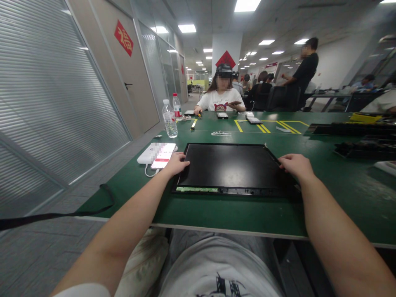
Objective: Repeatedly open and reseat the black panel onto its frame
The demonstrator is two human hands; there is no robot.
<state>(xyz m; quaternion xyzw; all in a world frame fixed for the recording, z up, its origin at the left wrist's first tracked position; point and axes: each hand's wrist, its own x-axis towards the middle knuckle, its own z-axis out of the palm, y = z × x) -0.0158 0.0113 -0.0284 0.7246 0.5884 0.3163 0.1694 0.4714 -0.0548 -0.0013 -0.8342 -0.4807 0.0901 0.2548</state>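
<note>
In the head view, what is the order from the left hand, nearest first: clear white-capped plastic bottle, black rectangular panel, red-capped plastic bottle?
1. Black rectangular panel: right, touching the left hand.
2. Clear white-capped bottle: ahead on the table.
3. Red-capped bottle: behind it, farthest.

A display panel [229, 165] lies flat on the worktop [232, 216], near and roughly along its near edge. Left of the panel, toward the worktop's left edge, sits a flat box [144, 156] with a smartphone [165, 154] over its right part; a cable [149, 173] loops on their near side. A strap [107, 199] crosses the near left corner. Behind the box, a water bottle [170, 122] stands by the left edge, a second bottle [177, 108] farther back. Beyond the panel lie small strips [221, 133]; a person [221, 98] sits at the far edge. Long parts [337, 129] lie far right.
</note>
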